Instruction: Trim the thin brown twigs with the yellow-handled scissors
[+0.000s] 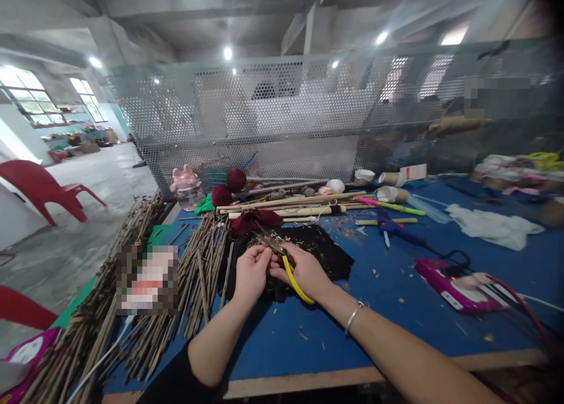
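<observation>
My right hand (304,269) is closed round a pair of scissors with yellow handles (291,275), whose metal blades point up and to the left. Close beside it, my left hand (253,272) is pinched shut at the blades; what its fingertips hold is hidden. Under both hands lies a black cloth (332,254) strewn with small wood chips. A dark red cloth (255,221) sits just beyond the blades. Left of my left hand, many cut twigs (198,280) are spread on the blue table top (326,348).
Long sticks (295,203) lie across the back, near dark red yarn balls (221,195) and a pink bottle (185,184). A blue glue gun (399,231) and a magenta power strip (458,289) with cables are at right. Bundled branches (101,280) line the left edge.
</observation>
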`<action>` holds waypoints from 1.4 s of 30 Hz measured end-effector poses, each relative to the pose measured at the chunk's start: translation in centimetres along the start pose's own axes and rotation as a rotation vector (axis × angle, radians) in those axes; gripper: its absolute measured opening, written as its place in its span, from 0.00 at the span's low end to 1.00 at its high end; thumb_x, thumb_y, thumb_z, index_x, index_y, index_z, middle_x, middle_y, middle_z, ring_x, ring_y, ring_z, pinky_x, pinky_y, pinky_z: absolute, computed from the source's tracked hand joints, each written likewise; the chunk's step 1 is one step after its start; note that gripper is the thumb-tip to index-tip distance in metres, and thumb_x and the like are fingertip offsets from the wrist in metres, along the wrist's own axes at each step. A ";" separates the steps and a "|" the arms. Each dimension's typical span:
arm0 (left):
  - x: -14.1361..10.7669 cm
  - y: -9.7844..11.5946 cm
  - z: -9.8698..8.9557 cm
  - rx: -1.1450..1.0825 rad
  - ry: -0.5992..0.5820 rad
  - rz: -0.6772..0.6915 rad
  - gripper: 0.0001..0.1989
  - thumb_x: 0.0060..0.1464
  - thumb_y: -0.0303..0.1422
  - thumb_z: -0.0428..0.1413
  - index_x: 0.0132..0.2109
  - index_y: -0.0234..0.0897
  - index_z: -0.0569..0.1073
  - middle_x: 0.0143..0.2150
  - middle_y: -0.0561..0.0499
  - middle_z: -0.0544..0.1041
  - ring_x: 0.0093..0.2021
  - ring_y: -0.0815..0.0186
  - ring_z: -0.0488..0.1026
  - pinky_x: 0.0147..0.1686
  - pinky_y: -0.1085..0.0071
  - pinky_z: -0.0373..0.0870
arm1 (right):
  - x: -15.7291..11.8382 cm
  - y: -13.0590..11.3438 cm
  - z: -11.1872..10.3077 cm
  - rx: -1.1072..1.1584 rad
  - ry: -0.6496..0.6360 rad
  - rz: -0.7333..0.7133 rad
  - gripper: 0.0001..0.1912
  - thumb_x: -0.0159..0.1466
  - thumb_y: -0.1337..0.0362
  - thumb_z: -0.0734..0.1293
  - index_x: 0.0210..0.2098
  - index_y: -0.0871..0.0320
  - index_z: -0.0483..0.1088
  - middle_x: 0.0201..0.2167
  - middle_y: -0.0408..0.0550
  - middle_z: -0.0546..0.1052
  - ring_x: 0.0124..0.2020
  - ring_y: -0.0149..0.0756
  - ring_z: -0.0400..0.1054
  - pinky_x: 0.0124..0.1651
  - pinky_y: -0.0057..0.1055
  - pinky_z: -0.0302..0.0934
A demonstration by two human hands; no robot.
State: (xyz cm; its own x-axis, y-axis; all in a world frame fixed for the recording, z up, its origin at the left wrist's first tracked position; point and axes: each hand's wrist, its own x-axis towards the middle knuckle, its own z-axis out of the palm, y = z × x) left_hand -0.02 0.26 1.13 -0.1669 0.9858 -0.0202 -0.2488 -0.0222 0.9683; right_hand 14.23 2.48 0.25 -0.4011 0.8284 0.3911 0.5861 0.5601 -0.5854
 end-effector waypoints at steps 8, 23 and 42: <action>0.1 0.0 0.0 -0.076 0.027 -0.026 0.16 0.42 0.39 0.60 0.34 0.30 0.71 0.25 0.50 0.75 0.22 0.72 0.71 0.22 0.77 0.68 | -0.3 -0.1 0.0 -0.034 -0.014 0.049 0.23 0.54 0.50 0.67 0.44 0.57 0.64 0.34 0.49 0.74 0.33 0.38 0.69 0.36 0.30 0.61; 0.3 0.1 -0.1 -0.083 -0.040 -0.056 0.16 0.41 0.39 0.61 0.35 0.31 0.75 0.28 0.49 0.76 0.27 0.70 0.73 0.25 0.77 0.69 | -0.1 0.3 0.0 0.011 -0.021 0.000 0.21 0.56 0.53 0.66 0.45 0.57 0.64 0.40 0.50 0.72 0.39 0.39 0.67 0.41 0.31 0.60; 0.1 -0.2 0.0 -0.055 0.059 -0.020 0.16 0.41 0.41 0.61 0.32 0.30 0.73 0.25 0.51 0.75 0.23 0.72 0.70 0.24 0.76 0.68 | -0.2 0.3 0.1 0.000 -0.005 0.060 0.21 0.55 0.53 0.67 0.45 0.57 0.63 0.34 0.49 0.75 0.32 0.37 0.69 0.34 0.29 0.60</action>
State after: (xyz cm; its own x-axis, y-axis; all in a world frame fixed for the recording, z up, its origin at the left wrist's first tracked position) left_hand -0.03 0.40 0.91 -0.2171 0.9746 -0.0553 -0.3043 -0.0137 0.9525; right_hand 14.42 2.44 -0.11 -0.3691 0.8602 0.3518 0.6089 0.5098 -0.6078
